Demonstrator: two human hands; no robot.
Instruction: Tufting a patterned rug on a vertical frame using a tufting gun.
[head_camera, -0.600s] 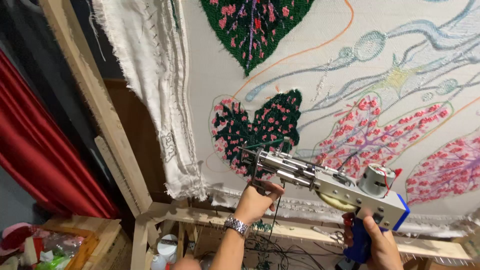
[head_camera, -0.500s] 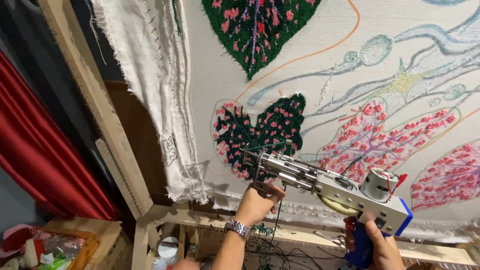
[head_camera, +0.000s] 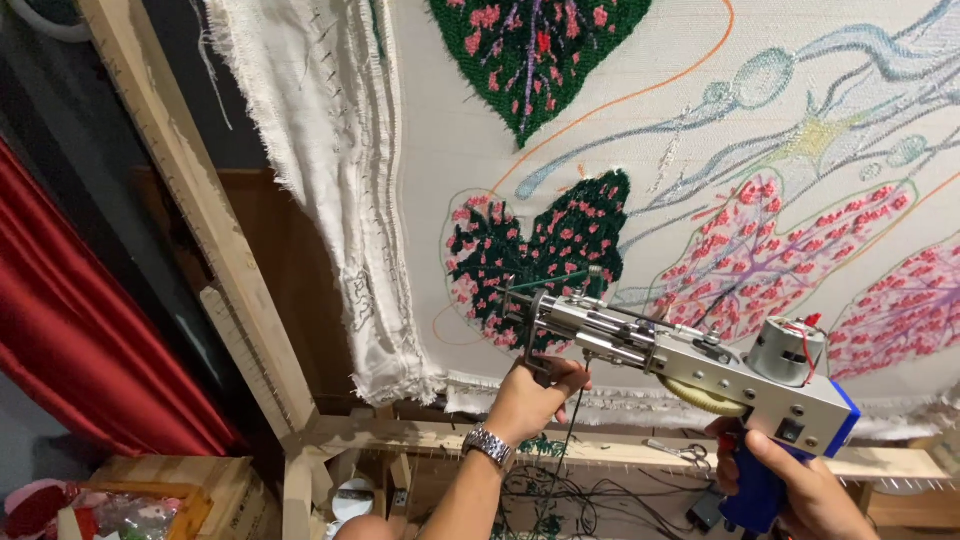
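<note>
The right hand is cut off by the bottom edge at lower right, its fingers partly hidden behind the blue grip of the tufting gun. The stretched cloth runs past the top and right edges. Cables under the wooden frame blur into shadow.

A slanted wooden frame carries the stretched white cloth tufted with green and pink leaves
</note>
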